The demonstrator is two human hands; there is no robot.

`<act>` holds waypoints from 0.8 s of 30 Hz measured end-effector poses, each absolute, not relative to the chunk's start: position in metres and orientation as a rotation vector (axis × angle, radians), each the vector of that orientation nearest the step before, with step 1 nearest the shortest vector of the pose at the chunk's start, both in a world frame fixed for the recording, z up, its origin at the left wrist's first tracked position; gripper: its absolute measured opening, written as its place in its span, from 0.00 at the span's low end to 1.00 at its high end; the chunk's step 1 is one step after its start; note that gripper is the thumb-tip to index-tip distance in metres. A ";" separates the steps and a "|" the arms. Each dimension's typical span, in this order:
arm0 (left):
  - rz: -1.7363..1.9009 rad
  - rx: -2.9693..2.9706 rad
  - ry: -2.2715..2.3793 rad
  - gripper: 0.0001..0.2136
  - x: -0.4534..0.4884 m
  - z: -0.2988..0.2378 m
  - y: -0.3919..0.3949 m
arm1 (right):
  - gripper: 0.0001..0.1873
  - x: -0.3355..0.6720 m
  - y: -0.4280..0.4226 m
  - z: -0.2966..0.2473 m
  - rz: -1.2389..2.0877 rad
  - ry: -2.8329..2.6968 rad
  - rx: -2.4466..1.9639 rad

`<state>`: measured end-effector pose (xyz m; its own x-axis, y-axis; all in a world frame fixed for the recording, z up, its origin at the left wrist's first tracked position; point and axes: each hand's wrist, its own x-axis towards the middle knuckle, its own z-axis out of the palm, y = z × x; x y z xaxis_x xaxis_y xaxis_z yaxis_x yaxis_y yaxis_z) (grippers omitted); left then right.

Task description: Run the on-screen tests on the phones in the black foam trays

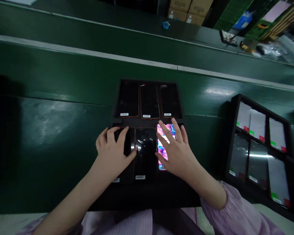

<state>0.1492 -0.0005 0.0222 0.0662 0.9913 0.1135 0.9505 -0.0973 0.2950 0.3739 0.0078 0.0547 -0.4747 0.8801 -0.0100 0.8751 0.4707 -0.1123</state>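
A black tray (117, 98) on the green belt holds two rows of three phones. My left hand (112, 153) lies curled over the near-left phone (128, 143), thumb against its right edge. My right hand (176, 153) rests flat with fingers spread on the near-right phone (163, 151), whose screen is lit in pink and blue. The near-middle phone (145, 153) between the hands is dark. The three far phones (149, 101) are dark too, with small white labels at their near ends.
A second black tray (231, 130) at the right holds several phones with film and red and green tabs. A white strip (88, 54) runs along the green conveyor. Cardboard boxes (186, 9) and green crates stand beyond it.
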 end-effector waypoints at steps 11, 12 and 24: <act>0.259 2.400 1.349 0.21 0.167 0.036 0.065 | 0.20 0.358 -0.038 0.047 0.195 -2.358 -1.691; 0.239 2.389 1.340 0.20 0.169 0.034 0.071 | 0.19 0.356 -0.044 0.046 0.184 -2.339 -1.684; 0.191 1.913 1.290 0.12 0.179 0.048 0.088 | 0.18 0.346 -0.056 0.042 0.163 -2.211 -1.708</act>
<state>0.1788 0.0880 0.0480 0.4675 0.8332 -0.2954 0.7116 -0.1565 0.6849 0.3457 -0.0564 0.0419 -0.2186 0.9558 0.1966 0.9168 0.2702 -0.2942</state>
